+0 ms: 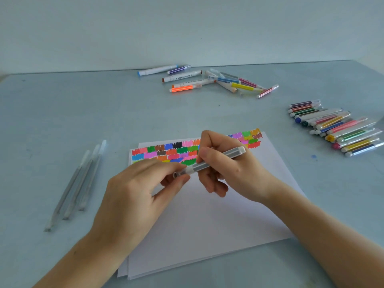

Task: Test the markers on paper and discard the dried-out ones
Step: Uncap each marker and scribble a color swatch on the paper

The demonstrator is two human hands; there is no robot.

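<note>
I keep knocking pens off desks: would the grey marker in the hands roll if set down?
Probably not far: the grey marker looks flat-sided with a squarish end cap. It seems stiff and light, pinched by fingertips alone. The table looks smooth, so it might slide.

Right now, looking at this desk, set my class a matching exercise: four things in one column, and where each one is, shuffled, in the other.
Things
1. grey marker
2. three pale grey pens
3. tidy row of markers
4. loose pile of markers

Places
A. far side of the table, by the wall
B. table, left of the paper
C. held in both hands, left hand and right hand, above the paper
D. table, right of the paper

Pairs: 1-C, 2-B, 3-D, 4-A
</note>
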